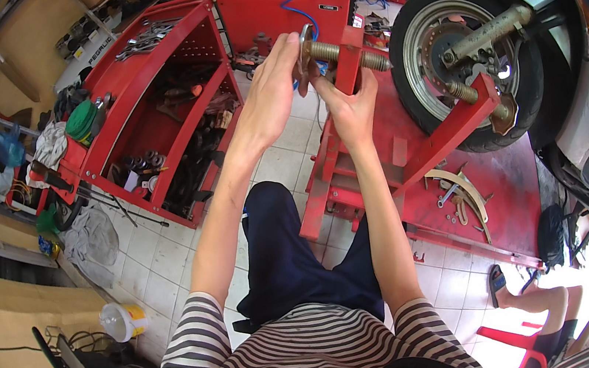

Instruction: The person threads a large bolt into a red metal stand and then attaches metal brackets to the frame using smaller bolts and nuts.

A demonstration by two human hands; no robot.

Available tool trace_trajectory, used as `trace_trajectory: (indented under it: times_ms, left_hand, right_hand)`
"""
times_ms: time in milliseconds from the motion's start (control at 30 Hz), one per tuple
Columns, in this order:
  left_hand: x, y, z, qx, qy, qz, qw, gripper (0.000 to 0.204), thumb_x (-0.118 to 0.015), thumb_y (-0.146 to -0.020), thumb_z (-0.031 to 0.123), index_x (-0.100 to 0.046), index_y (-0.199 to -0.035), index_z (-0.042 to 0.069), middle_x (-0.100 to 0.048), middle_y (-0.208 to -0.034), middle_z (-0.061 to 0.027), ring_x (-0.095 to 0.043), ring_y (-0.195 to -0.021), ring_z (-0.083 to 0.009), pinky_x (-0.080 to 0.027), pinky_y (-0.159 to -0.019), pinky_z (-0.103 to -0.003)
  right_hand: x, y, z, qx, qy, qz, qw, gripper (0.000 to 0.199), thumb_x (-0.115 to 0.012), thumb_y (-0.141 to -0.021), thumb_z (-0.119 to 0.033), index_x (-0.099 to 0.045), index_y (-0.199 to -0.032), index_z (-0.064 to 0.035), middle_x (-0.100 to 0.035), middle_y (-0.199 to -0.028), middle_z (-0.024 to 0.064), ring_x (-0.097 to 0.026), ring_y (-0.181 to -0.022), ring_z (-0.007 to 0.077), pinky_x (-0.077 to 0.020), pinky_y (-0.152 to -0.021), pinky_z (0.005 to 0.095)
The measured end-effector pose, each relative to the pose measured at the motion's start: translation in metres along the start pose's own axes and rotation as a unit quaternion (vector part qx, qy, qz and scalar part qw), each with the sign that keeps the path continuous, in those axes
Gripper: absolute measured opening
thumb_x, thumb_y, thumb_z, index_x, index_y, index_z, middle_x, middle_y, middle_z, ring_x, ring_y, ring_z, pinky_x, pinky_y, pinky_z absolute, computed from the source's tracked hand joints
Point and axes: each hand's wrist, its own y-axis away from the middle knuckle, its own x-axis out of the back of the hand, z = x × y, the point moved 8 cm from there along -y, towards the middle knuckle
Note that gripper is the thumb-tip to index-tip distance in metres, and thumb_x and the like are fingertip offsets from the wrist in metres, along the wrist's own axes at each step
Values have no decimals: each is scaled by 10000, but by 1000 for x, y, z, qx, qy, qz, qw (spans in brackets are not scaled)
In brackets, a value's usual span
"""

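Observation:
A threaded clamp screw passes through a red upright bracket at the top middle. My left hand is at the screw's left end, its fingers closed against a worn, rust-brown handwheel; its fingertips are partly hidden. Just right of it, my right hand grips the red bracket from below, thumb on the left side and fingers on the right. To the right, a second clamp screw on another red bracket faces the motorcycle wheel.
A red motorcycle lift platform bears curved metal parts and a spanner. Left stands a red tool cabinet with spanners on top. A white bucket sits lower left. At lower right, a person's leg shows by a red chair.

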Motion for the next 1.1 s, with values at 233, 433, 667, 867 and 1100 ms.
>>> trace_trajectory:
  times_ms: [233,433,667,867,1100]
  left_hand:
    - [-8,7,33,-168,39,70,983,216,-476,-1017,241,-525,-1028,31,-610,-913,-54,-527,-853,-162,-419,-825,-312]
    - [0,23,41,-304,102,59,945,117,-531,-990,127,-555,-966,14,-669,-1012,-112,-565,-1163,-225,-396,-1001,-365]
    - [7,39,12,-233,14,119,965,150,-525,-1000,138,-575,-1001,-4,-646,-961,-94,-597,-1055,-196,-413,-954,-365]
    - [0,20,6,-109,-85,94,986,448,-328,-1060,418,-513,-1033,11,-562,-882,-109,-471,-797,-185,-400,-774,-329]
    - [-7,0,38,-174,48,58,982,290,-441,-1047,254,-588,-1077,6,-643,-1086,-80,-579,-1036,-137,-422,-935,-290]
  right_hand:
    - [-3,0,-1,-10,1,-15,1000,185,-699,-801,-47,-627,-965,0,-579,-764,-11,-503,-640,69,-396,-580,252]
    - [0,0,2,-16,1,-15,1000,235,-726,-791,-59,-626,-996,0,-629,-827,29,-560,-721,94,-452,-649,272]
    - [0,1,4,-4,0,-1,1000,147,-727,-793,-59,-628,-886,-2,-544,-659,-39,-455,-550,37,-350,-497,229]
    - [1,-1,2,-6,-8,-1,1000,287,-730,-735,-65,-619,-986,21,-640,-839,75,-574,-754,136,-479,-722,306]
    - [0,-5,-7,33,-31,0,999,364,-719,-721,-65,-638,-1069,6,-660,-883,99,-604,-771,168,-484,-768,312]
